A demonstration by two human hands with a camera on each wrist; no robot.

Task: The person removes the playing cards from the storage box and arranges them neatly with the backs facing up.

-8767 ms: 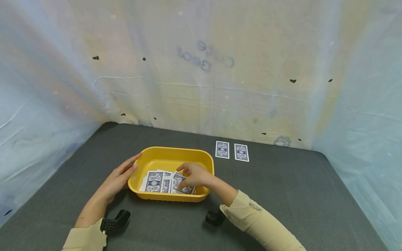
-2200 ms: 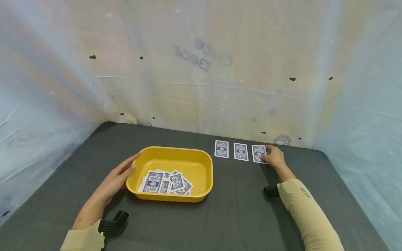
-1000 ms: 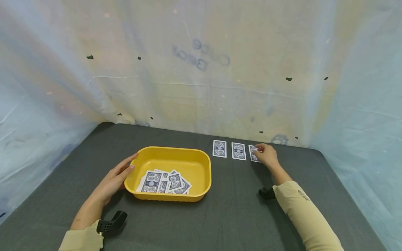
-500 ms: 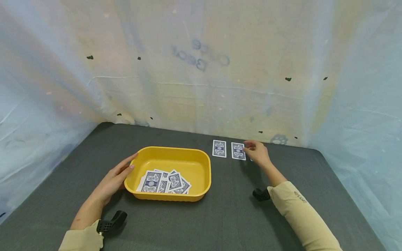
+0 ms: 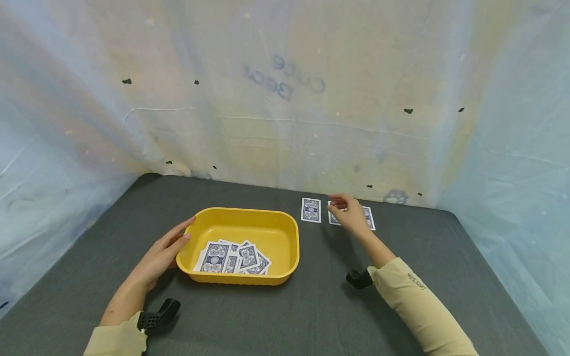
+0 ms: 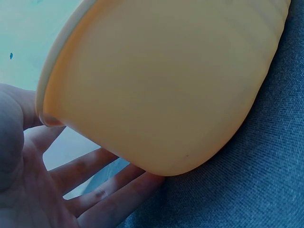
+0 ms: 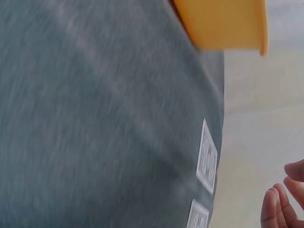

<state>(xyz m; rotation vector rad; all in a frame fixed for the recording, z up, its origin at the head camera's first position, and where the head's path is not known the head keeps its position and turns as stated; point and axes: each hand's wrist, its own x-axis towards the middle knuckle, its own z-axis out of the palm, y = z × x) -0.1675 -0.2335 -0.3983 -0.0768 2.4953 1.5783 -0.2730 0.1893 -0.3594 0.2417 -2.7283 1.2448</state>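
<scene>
In the head view a yellow tray (image 5: 247,214) holds several playing cards (image 5: 215,257) with blue patterned backs up, loosely overlapping. My left hand (image 5: 158,254) rests against the tray's left end; in the left wrist view its fingers (image 6: 121,195) lie nearly straight along the outer wall. At the back of the table lie three cards in a row, backs up: a left card (image 5: 310,210), a middle card (image 5: 335,219) and a right card (image 5: 369,218). Above the latter two hovers my right hand (image 5: 352,212), partly covering them, fingers loosely bent and holding nothing.
A dark grey table (image 5: 307,316) lies under everything. Behind it hangs a pale sheet (image 5: 285,148), close to the row of cards, with more sheeting at both sides. A black wrist device (image 5: 358,279) sits below my right wrist.
Since the earliest frame a third card, taken from the tray, has joined the row's right end. My right hand has let go of it and moved left. My left hand stays at the tray.
</scene>
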